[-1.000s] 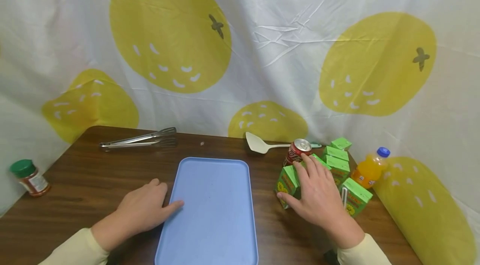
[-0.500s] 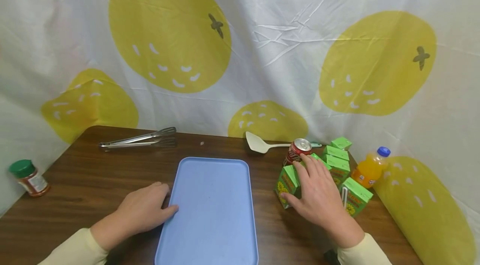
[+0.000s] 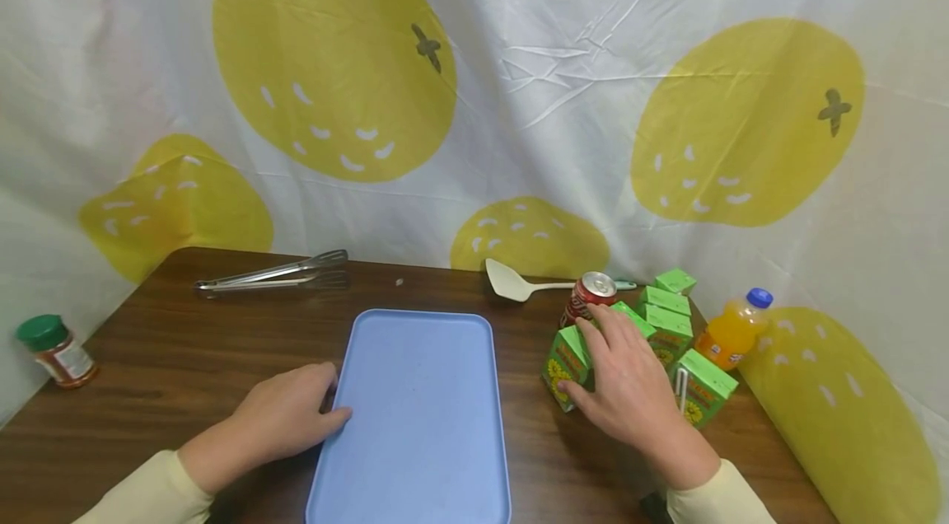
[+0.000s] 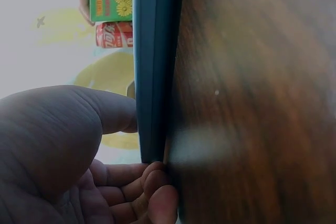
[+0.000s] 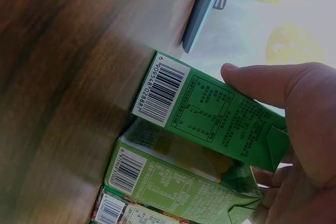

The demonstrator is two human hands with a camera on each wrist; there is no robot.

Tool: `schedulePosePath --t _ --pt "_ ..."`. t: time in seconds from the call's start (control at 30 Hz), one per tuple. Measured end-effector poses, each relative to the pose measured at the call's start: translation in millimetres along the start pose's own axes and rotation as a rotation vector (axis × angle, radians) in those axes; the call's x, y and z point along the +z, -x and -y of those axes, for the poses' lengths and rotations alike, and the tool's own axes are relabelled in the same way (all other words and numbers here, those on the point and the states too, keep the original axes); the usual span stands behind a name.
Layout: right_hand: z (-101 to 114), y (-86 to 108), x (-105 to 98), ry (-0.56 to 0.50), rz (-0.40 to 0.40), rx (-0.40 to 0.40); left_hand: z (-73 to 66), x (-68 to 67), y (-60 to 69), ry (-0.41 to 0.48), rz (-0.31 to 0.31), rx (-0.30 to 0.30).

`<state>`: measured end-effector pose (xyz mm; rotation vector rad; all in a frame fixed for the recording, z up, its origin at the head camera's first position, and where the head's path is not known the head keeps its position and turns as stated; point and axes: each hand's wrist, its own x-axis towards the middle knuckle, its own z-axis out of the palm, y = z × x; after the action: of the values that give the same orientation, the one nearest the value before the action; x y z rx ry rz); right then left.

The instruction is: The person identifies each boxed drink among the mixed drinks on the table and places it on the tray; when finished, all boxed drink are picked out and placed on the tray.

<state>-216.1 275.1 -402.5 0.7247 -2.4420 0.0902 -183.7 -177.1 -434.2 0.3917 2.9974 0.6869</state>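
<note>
My left hand (image 3: 278, 421) grips the left edge of a light blue tray (image 3: 415, 409). In the left wrist view the thumb lies on the top side of the tray edge (image 4: 155, 66) and the curled fingers (image 4: 163, 200) meet its lower side. My right hand (image 3: 630, 380) holds the leftmost green juice carton (image 3: 565, 359), an upright box with yellow flowers. The right wrist view has the thumb on one side of that carton (image 5: 210, 111); the other fingers are partly hidden behind it. Beside it stands a second green carton (image 5: 178, 177).
A red soda can (image 3: 596, 287) stands behind the held carton. More green cartons (image 3: 667, 326) and an orange drink bottle (image 3: 734, 332) are to the right. A spatula (image 3: 511, 283) and metal tongs (image 3: 274, 273) lie at the back. A green-capped spice jar (image 3: 58, 351) stands far left.
My left thumb has drawn back leftward from the tray's surface to its edge, and the left fingers have lowered beside it. The right hand stays on the carton nearly unmoved.
</note>
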Motion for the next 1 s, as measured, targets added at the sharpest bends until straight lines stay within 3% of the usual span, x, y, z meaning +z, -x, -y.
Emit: schedulePosePath --t 0.23,0.6,1.0 --pt "-0.4 -2.0 0.8 0.009 -0.039 -0.02 0.0 -0.6 -0.4 0.006 0.002 0.003" --pt "1.9 -0.7 1.2 0.013 -0.026 -0.005 1.0 0.3 -0.9 0.003 0.004 0.01" --pt "1.1 1.1 4.1 -0.029 -0.026 -0.067 1.9 1.3 1.1 0.015 -0.01 -0.001"
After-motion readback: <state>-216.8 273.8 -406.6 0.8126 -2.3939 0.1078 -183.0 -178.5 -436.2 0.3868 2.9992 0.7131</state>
